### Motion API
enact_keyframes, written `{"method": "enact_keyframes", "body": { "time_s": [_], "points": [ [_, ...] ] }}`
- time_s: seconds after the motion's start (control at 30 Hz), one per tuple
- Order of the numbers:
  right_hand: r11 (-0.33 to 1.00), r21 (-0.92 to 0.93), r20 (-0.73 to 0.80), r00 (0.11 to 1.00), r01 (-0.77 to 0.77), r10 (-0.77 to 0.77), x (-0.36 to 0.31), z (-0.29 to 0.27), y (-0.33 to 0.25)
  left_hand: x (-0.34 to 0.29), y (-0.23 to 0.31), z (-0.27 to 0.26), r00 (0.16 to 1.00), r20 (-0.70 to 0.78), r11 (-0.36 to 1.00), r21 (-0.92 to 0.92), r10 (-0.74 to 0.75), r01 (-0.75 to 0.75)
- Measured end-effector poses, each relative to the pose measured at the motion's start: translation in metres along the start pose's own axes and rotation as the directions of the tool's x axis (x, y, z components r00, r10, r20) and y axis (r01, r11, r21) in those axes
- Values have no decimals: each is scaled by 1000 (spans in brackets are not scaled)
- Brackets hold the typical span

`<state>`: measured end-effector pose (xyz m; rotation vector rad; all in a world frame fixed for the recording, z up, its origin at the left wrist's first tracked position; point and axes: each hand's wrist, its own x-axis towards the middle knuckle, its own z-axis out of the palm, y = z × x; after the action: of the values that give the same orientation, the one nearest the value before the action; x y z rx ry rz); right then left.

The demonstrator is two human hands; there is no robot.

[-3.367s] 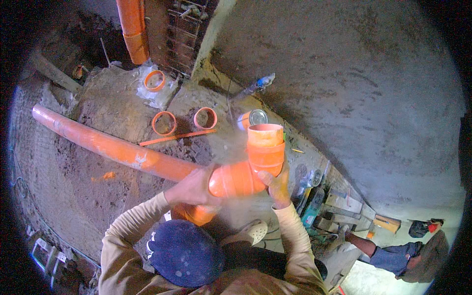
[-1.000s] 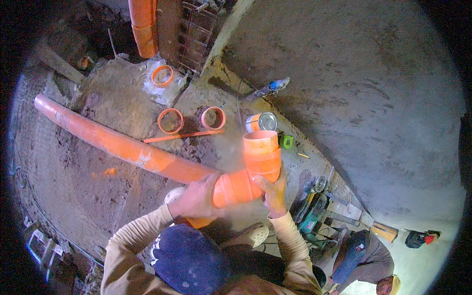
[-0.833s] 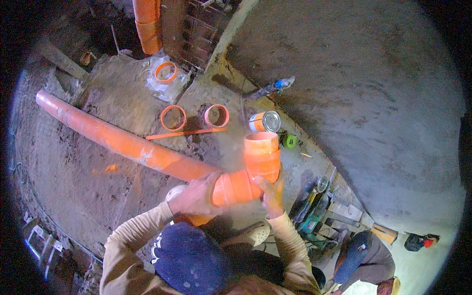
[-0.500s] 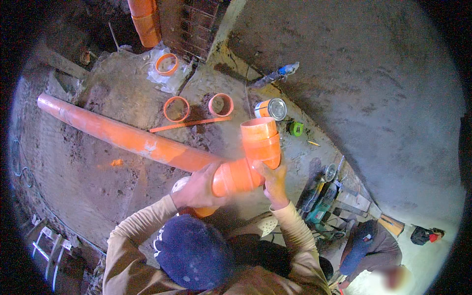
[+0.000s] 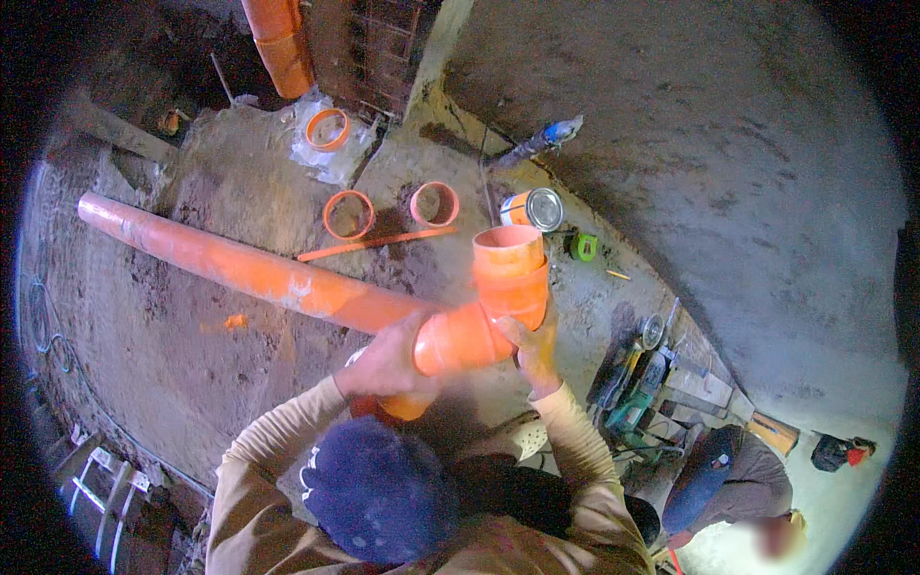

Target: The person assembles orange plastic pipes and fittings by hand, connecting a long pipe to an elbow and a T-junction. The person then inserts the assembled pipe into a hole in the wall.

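Observation:
Both hands hold an orange plastic pipe elbow point(image 5: 465, 337) in front of me. One socket opens upward at the right; another orange section shows below my left wrist. My left hand point(image 5: 383, 359) is closed round the elbow's left part. Closed on the bend at its right side is my right hand point(image 5: 533, 350), thumb across the front. A long orange pipe point(image 5: 244, 273) lies on the ground beyond, its near end hidden behind the elbow and my left hand. Two orange pipe rings point(image 5: 348, 217) and a thin orange strip point(image 5: 379, 243) lie further off.
A metal can point(image 5: 533, 210), a green tape measure point(image 5: 583, 246) and a pencil point(image 5: 618, 275) lie right of the elbow. Power tools point(image 5: 632, 398) lie nearer. A co-worker point(image 5: 738, 484) bends at lower right. An orange pipe end point(image 5: 328, 129) stands in the floor; a wall edge runs at right.
The view has shifted a little, so the surroundings sit slightly further right and lower. The elbow is turned slightly in my hands, and both grips stay on it.

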<state>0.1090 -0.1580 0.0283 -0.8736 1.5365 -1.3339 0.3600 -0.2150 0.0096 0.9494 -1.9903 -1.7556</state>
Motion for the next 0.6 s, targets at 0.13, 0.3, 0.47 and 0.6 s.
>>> {"method": "enact_keyframes", "body": {
  "time_s": [0.13, 0.3, 0.47, 0.6],
  "points": [
    [1000, 1, 14, 1000, 19, -19, -1, 6, -10, -3, 3, -3, 997, 62, 998, -37, -39, 41],
    [999, -32, 28, 1000, 8, -7, -1, 6, -8, 5, -5, -6, 997, 70, 996, -88, 33, -27],
    [1000, 16, -45, 999, 14, -14, -4, 2, 6, 6, 10, 0, 993, 71, 996, -13, -92, 93],
    [996, 16, -16, 996, -86, 86, -10, 8, -4, -7, 21, -1, 988, 62, 984, 112, -145, 138]
  ]
}}
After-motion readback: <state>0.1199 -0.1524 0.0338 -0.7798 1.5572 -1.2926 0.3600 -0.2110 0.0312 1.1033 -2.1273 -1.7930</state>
